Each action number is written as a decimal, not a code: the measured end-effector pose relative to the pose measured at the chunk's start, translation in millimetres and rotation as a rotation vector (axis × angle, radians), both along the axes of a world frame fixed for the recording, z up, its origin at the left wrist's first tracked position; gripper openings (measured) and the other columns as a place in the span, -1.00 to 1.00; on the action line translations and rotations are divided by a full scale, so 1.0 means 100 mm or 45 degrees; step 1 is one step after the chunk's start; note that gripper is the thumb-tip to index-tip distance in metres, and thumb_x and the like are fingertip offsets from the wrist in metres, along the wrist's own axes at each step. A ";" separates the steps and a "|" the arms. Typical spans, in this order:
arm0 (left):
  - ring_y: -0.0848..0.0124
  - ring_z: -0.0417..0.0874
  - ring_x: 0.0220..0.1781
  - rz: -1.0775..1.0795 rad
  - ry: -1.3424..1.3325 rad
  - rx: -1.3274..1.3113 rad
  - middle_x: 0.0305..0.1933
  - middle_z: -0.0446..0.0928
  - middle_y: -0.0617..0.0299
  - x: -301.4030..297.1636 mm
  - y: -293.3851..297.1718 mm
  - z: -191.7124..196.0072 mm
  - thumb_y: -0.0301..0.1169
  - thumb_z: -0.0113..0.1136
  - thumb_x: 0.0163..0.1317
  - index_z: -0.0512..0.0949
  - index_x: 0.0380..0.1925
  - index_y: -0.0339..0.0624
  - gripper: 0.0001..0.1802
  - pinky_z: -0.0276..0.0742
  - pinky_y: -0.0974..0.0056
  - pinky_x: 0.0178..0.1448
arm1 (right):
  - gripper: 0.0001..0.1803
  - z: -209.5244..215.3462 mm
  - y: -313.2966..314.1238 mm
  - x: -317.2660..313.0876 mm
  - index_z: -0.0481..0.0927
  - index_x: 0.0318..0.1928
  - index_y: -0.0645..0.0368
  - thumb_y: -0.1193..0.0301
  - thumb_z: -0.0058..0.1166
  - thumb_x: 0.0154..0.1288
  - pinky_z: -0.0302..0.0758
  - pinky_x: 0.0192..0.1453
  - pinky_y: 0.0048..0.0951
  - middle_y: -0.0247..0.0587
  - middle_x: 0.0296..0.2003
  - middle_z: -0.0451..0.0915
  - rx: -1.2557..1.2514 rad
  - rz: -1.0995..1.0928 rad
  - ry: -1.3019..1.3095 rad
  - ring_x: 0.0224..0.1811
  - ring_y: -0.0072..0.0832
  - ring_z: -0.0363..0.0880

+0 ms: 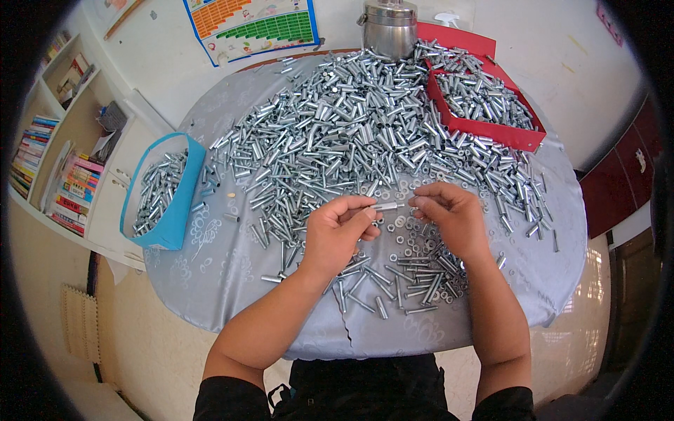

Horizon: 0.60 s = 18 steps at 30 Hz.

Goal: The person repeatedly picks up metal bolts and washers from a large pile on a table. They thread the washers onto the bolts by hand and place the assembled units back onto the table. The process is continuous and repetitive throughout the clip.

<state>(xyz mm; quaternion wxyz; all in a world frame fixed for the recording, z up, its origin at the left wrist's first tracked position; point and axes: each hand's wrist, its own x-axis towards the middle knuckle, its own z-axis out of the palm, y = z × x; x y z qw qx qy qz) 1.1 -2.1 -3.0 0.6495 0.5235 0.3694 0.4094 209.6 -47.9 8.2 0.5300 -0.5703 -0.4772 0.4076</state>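
Observation:
My left hand [335,231] pinches a silvery sleeved bolt [387,206] that lies level, its free end pointing right. Just past that end is my right hand [451,219], thumb and fingers pressed together; whatever small piece they may hold is hidden. Loose nuts and washers [414,247] lie on the cloth beneath and between both hands. Closer to me is a scatter of thin bolts [421,281], some beside my right wrist. Beyond the hands spreads a large heap of metal sleeves and bolts [330,119].
A grey patterned cloth [210,281] covers the round table. At left stands a blue box [184,203] filled with metal pieces; at back right, a red box [491,133] holds more. A steel pot [390,31] stands at the far edge. Bookshelves [63,140] line the left wall.

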 end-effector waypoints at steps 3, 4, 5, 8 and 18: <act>0.45 0.69 -0.34 -0.019 -0.021 0.002 -0.22 0.68 0.08 0.01 0.01 -0.01 -0.49 0.16 0.31 0.57 -0.06 -0.33 -0.77 0.64 0.36 -0.24 | -0.81 -0.02 -0.03 -0.10 0.62 -0.11 0.35 0.58 0.15 0.27 0.57 -0.18 -0.55 -0.20 -0.30 0.69 0.031 0.001 -0.047 -0.29 -0.54 0.66; 0.45 0.69 -0.34 -0.022 -0.028 0.004 -0.21 0.68 0.07 0.01 0.01 -0.01 -0.50 0.16 0.31 0.57 -0.06 -0.33 -0.77 0.64 0.36 -0.24 | -0.81 -0.02 -0.03 -0.12 0.62 -0.11 0.35 0.58 0.15 0.27 0.57 -0.16 -0.54 -0.19 -0.30 0.69 0.046 -0.001 -0.091 -0.28 -0.54 0.67; 0.45 0.69 -0.34 -0.028 -0.030 0.009 -0.21 0.68 0.07 0.01 0.01 -0.03 -0.51 0.15 0.31 0.57 -0.06 -0.33 -0.77 0.64 0.36 -0.24 | -0.81 -0.04 -0.03 -0.13 0.62 -0.11 0.35 0.59 0.16 0.26 0.58 -0.16 -0.54 -0.18 -0.30 0.70 0.048 -0.002 -0.105 -0.28 -0.54 0.67; 0.45 0.69 -0.33 -0.028 -0.028 0.017 -0.22 0.68 0.08 0.01 0.01 -0.04 -0.52 0.15 0.31 0.57 -0.06 -0.33 -0.78 0.64 0.37 -0.23 | -0.81 -0.08 -0.03 -0.14 0.62 -0.11 0.35 0.59 0.17 0.25 0.58 -0.16 -0.54 -0.16 -0.30 0.70 0.067 0.004 -0.128 -0.27 -0.55 0.67; 0.46 0.70 -0.31 -0.034 0.002 0.035 -0.21 0.69 0.10 0.01 0.00 -0.02 -0.51 0.16 0.31 0.58 -0.07 -0.31 -0.78 0.63 0.40 -0.26 | -0.78 -0.09 -0.04 -0.14 0.66 -0.11 0.27 0.57 0.21 0.20 0.57 -0.17 -0.52 -0.12 -0.30 0.71 0.127 -0.033 -0.243 -0.28 -0.54 0.68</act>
